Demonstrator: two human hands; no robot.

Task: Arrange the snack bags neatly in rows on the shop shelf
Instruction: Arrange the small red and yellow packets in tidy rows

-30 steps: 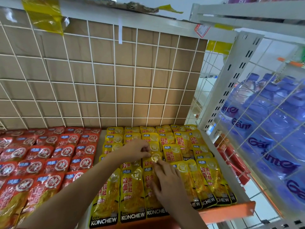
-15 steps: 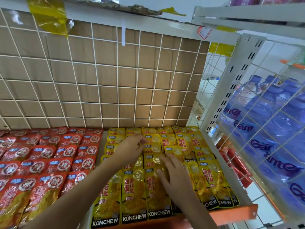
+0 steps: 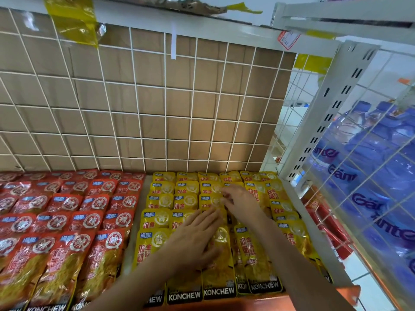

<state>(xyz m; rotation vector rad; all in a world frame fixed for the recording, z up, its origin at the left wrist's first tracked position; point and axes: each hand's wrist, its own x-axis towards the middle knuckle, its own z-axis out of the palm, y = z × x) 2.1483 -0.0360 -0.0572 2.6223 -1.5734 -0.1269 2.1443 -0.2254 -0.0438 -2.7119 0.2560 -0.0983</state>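
Observation:
Yellow snack bags lie in overlapping rows on the right half of the shelf. Red snack bags fill the left half in similar rows. My left hand rests flat on the front yellow bags, fingers spread, holding nothing. Farther back, my right hand has its fingertips curled on the top edge of a yellow bag in the middle rows. The image is blurred there, and my arms hide some of the front bags.
A white wire grid backed by cardboard closes the shelf at the rear. An orange lip runs along the front edge. At the right stand a white slotted upright and packs of blue water bottles behind a wire panel.
My left hand has come forward from the middle rows and now lies flat on the front bags. My right hand has moved from the front bags to the middle rows.

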